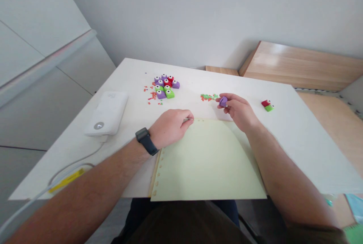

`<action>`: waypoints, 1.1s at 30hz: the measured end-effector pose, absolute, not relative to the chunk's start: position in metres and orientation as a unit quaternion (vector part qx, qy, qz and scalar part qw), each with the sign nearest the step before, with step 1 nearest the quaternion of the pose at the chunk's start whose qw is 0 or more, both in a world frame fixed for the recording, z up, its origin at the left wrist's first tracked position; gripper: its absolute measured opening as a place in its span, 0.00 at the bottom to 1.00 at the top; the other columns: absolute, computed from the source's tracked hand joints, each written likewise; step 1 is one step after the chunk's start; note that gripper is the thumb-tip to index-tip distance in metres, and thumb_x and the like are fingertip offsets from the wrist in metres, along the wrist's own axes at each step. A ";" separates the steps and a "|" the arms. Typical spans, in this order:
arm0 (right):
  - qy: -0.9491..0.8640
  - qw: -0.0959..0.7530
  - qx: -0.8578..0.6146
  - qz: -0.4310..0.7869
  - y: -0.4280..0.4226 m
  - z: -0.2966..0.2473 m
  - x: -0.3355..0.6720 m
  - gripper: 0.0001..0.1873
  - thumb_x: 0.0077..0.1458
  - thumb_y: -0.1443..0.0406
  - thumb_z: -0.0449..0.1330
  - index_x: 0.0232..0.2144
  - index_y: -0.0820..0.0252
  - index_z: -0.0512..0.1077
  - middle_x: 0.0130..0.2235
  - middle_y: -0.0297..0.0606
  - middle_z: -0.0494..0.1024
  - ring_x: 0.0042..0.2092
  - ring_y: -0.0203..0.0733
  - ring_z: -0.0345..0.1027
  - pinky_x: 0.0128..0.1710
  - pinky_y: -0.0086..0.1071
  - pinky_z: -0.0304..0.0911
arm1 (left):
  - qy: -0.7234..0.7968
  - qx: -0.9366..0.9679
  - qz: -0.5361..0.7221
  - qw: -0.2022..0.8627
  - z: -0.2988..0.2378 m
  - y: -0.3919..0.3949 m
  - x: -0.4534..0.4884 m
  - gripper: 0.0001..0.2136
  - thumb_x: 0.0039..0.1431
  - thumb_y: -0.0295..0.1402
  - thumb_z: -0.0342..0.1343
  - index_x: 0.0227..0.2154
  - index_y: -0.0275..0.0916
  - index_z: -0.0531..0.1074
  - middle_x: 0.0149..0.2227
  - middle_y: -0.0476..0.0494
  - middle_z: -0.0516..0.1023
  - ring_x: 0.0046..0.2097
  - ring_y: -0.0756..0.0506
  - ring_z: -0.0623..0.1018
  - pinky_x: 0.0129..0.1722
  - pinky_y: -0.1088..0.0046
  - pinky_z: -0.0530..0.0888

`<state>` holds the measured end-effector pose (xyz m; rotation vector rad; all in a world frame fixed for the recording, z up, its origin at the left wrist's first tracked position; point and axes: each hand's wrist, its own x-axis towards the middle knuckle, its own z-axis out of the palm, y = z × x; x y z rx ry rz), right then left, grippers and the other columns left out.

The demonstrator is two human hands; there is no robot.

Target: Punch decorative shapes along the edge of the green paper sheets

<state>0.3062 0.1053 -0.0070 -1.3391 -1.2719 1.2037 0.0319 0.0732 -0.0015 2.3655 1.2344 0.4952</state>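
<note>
Purple clay block (223,101) is pinched between the thumb and fingertips of my right hand (237,111), held above the white table (283,142) with its faces exposed to my view. My left hand (170,127) is curled around a thin pin (188,119), resting by the top corner of a pale green perforated sheet (207,160), apparently to steady it. Farther out lie clustered eyed clay blocks (166,87) and red-green crumbs (208,97).

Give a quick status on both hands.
Right hand holding purple block. Left hand pinching thin sliver at edge of pale green perforated sheet. Red and green scraps ahead.
</note>
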 end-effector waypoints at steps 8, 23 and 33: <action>-0.692 0.330 -0.590 0.254 0.103 -0.018 0.309 0.22 0.57 0.62 0.58 0.53 0.57 0.75 0.47 0.42 0.81 0.43 0.43 0.74 0.44 0.40 0.69 | 0.439 0.852 0.185 0.217 -0.002 0.074 0.031 0.12 0.69 0.37 0.50 0.40 0.42 0.78 0.41 0.44 0.84 0.42 0.42 0.81 0.43 0.66 0.72; -0.770 0.182 -0.608 0.067 0.096 -0.016 0.317 0.21 0.65 0.62 0.53 0.54 0.66 0.76 0.47 0.53 0.82 0.47 0.53 0.74 0.52 0.45 0.66 | 0.414 0.862 0.141 0.255 0.006 0.074 0.025 0.09 0.65 0.36 0.55 0.33 0.43 0.80 0.35 0.48 0.84 0.37 0.45 0.80 0.38 0.71 0.69; -0.759 0.180 -0.621 0.075 0.098 -0.018 0.325 0.18 0.67 0.59 0.54 0.49 0.60 0.79 0.48 0.48 0.81 0.44 0.47 0.75 0.49 0.39 0.67 | 0.412 0.860 0.098 0.286 0.005 0.077 0.022 0.09 0.64 0.36 0.57 0.34 0.41 0.80 0.33 0.49 0.82 0.35 0.48 0.78 0.37 0.72 0.66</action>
